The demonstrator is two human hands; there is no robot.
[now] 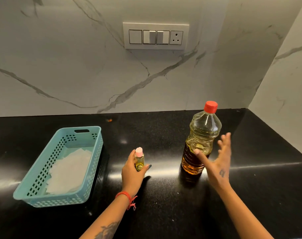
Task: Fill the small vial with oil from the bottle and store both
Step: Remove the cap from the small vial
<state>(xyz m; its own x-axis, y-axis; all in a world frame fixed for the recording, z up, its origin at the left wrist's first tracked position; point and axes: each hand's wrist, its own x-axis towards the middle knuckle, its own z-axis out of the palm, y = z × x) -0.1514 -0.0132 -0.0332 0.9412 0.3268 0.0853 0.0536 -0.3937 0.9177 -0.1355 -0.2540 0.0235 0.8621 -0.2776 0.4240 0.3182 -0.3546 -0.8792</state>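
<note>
A small clear vial [139, 160] with a pink cap holds yellow oil and stands upright, gripped by my left hand [132, 171] just above the black counter. To its right stands a tall plastic oil bottle [201, 135] with a red cap [210, 106], part full of amber oil. My right hand [217, 159] is spread open beside the bottle's lower half, thumb touching its front, fingers apart on the right side.
A light blue perforated basket [88, 169] lined with white paper [67, 171] sits at the left of the black counter [164, 195]. A marble backsplash with a switch panel [155, 36] rises behind. A marble side wall [284, 100] closes the right.
</note>
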